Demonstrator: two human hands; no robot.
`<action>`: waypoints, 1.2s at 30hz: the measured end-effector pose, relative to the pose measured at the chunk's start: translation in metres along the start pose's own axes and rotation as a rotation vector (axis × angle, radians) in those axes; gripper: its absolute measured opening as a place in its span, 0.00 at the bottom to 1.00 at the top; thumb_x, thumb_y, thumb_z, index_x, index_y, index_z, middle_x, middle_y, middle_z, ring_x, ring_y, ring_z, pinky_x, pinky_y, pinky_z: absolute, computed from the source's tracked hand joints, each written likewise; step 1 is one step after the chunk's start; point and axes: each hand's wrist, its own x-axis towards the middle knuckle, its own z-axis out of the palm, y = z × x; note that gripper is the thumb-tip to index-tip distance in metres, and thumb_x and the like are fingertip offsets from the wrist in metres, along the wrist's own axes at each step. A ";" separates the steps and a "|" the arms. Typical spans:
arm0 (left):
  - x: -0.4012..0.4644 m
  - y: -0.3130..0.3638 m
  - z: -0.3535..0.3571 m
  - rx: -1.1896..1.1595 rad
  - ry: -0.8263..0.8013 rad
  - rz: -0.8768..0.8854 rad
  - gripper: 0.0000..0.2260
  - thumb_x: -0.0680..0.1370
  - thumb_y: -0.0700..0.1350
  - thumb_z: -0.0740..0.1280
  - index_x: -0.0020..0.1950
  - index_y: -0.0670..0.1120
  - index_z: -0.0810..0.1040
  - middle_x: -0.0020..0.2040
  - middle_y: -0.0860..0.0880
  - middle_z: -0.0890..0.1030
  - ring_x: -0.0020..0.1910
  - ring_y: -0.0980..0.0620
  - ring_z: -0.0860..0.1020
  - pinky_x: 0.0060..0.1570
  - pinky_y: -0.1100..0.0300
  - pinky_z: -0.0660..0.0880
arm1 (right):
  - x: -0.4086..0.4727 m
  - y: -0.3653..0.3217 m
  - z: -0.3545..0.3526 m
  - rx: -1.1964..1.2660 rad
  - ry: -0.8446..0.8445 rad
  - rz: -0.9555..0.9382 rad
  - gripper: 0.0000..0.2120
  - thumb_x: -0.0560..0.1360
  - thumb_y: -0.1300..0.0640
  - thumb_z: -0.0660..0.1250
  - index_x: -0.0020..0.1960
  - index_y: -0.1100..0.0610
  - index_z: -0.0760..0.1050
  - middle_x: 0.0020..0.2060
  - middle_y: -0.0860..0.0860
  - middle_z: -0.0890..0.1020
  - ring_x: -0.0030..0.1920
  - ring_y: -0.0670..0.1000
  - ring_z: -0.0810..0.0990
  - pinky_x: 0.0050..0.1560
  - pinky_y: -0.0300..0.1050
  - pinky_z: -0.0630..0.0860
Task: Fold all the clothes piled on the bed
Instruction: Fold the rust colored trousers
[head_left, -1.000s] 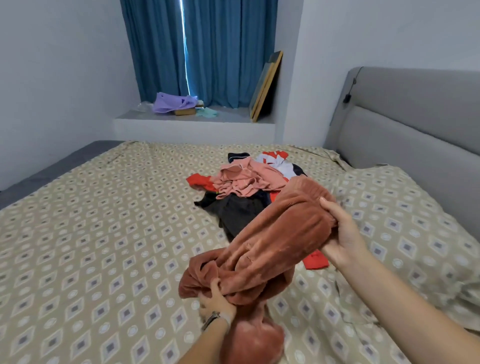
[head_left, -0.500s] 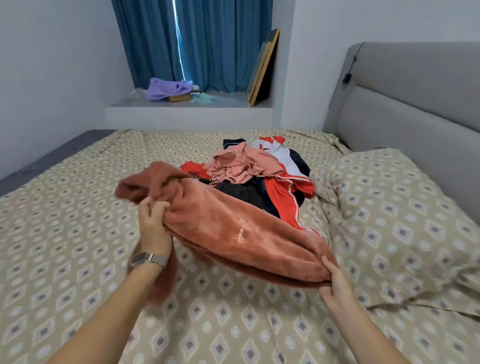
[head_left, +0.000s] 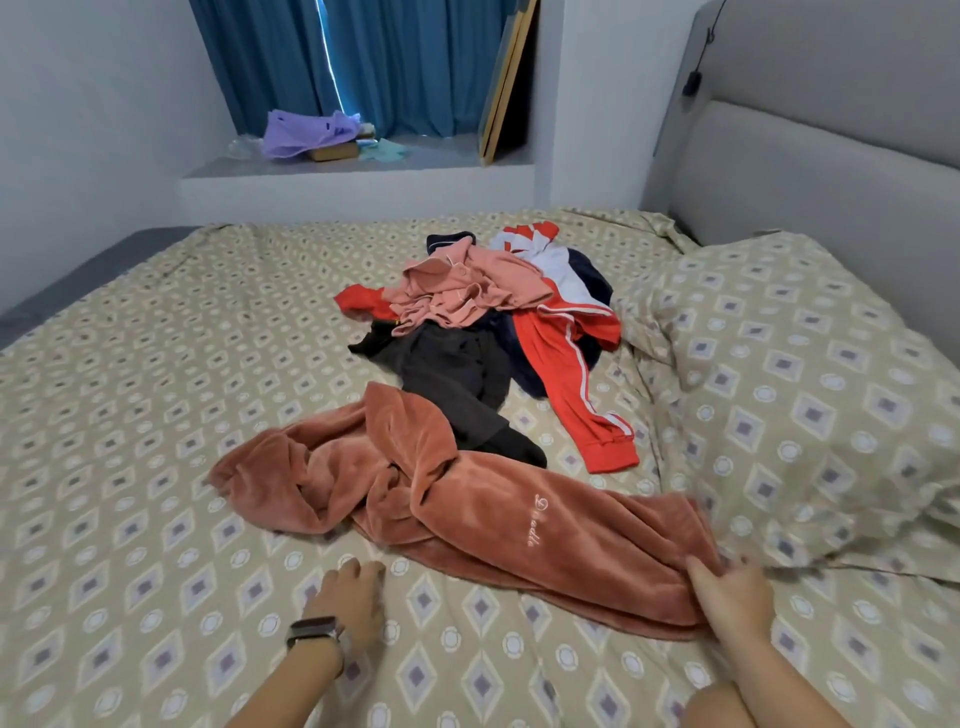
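Observation:
A rust-coloured fleece garment (head_left: 498, 525) lies crumpled across the bed (head_left: 130, 405) in front of me, with pale script on its right part. My right hand (head_left: 730, 597) pinches its near right end against the sheet. My left hand (head_left: 349, 597), a watch on its wrist, hovers low over the sheet just left of the garment and holds nothing. Behind it sits the pile of clothes: a pink top (head_left: 467, 291), a dark garment (head_left: 457, 379) and a red, white and navy jacket (head_left: 566, 332).
A patterned pillow (head_left: 810, 395) lies at the right against the grey headboard (head_left: 831, 156). At the far end a window ledge (head_left: 363, 166) carries a purple cloth (head_left: 306, 132) and a leaning frame (head_left: 506, 78), before blue curtains.
The fleece garment was held up in both hands and now lies on the bed. My left hand has let go of it and drawn back; my right hand still holds its end.

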 end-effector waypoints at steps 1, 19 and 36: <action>-0.002 0.002 0.003 -0.002 0.039 -0.001 0.18 0.76 0.48 0.56 0.66 0.54 0.65 0.63 0.51 0.69 0.59 0.48 0.70 0.53 0.56 0.70 | -0.003 -0.006 0.001 -0.130 0.083 -0.116 0.37 0.65 0.47 0.75 0.67 0.64 0.69 0.62 0.65 0.74 0.63 0.67 0.71 0.63 0.61 0.68; 0.045 0.026 0.000 -1.553 0.162 -0.246 0.16 0.75 0.48 0.70 0.59 0.45 0.72 0.52 0.39 0.81 0.48 0.45 0.79 0.52 0.46 0.77 | -0.057 -0.036 0.081 -0.929 -0.203 -1.074 0.51 0.46 0.68 0.77 0.62 0.34 0.71 0.42 0.47 0.75 0.36 0.52 0.75 0.31 0.46 0.69; 0.064 -0.025 -0.018 -2.233 0.142 -0.495 0.19 0.77 0.47 0.68 0.66 0.42 0.73 0.62 0.38 0.78 0.59 0.42 0.78 0.50 0.48 0.79 | -0.040 -0.014 0.008 -1.102 -0.556 -0.559 0.40 0.68 0.56 0.63 0.71 0.32 0.48 0.66 0.46 0.59 0.68 0.53 0.60 0.69 0.53 0.58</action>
